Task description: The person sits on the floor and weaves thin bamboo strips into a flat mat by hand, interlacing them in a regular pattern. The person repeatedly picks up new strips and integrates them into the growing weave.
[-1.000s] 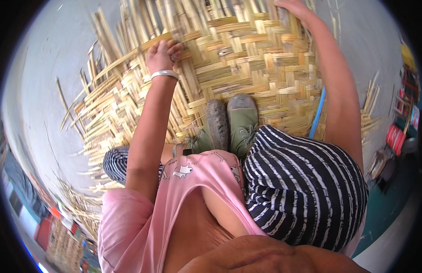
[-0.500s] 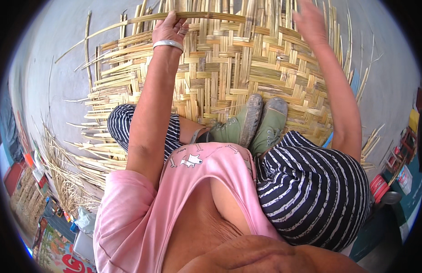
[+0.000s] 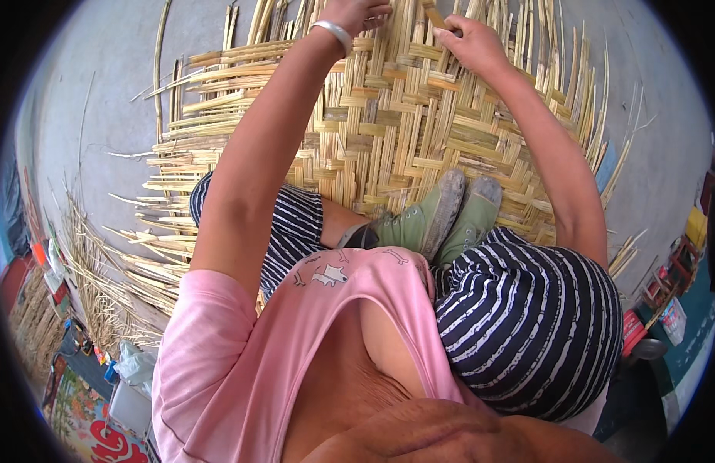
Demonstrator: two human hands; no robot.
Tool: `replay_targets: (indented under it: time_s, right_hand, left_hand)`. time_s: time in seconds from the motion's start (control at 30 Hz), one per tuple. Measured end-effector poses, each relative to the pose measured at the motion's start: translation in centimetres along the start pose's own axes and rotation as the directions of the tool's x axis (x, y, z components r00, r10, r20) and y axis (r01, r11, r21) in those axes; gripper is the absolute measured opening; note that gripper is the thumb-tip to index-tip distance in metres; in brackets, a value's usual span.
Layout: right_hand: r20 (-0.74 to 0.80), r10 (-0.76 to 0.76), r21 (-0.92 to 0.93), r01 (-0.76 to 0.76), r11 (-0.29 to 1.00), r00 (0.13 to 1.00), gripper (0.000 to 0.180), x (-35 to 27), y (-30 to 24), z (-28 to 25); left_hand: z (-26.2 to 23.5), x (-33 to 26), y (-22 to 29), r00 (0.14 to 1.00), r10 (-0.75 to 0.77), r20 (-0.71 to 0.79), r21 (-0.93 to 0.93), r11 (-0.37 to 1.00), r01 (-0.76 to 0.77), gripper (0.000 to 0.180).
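Right hand pinches strip; long axis runs forward-left from this hand. Left hand farther from strip, grip cannot tell. Mat below both.

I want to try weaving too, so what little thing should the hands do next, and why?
Maybe the right hand should ease its strip down flat against the woven mat. It pinches that strip between thumb and fingers, and the strip seems raised, slanting out of the picture's top instead of lying along the crosswise rows.
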State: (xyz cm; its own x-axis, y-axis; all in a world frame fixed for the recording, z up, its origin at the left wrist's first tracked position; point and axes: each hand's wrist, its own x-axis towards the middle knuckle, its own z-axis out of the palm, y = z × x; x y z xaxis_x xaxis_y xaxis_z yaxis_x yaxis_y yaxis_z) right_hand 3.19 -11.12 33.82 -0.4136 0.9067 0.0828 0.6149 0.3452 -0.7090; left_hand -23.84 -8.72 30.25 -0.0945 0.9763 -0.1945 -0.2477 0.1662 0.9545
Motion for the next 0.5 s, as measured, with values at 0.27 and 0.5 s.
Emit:
replay_targets:
  time_s: [0.27,0.5]
  right_hand:
    - [-0.128,0.166,0.411,-0.100,0.906,0.978,0.017,-1.3,3.3,0.9]
    - [-0.121,0.176,0.441,-0.106,0.891,0.977,0.016,-0.9,4.4,1.9]
  left_hand:
    - [6.9,1.0,1.7,0.964,0.235,0.121,0.878,0.428,-0.215,0.033]
    - [8.8,-0.3,1.8,0.964,0.263,0.030,0.967,0.237,-0.095,0.040]
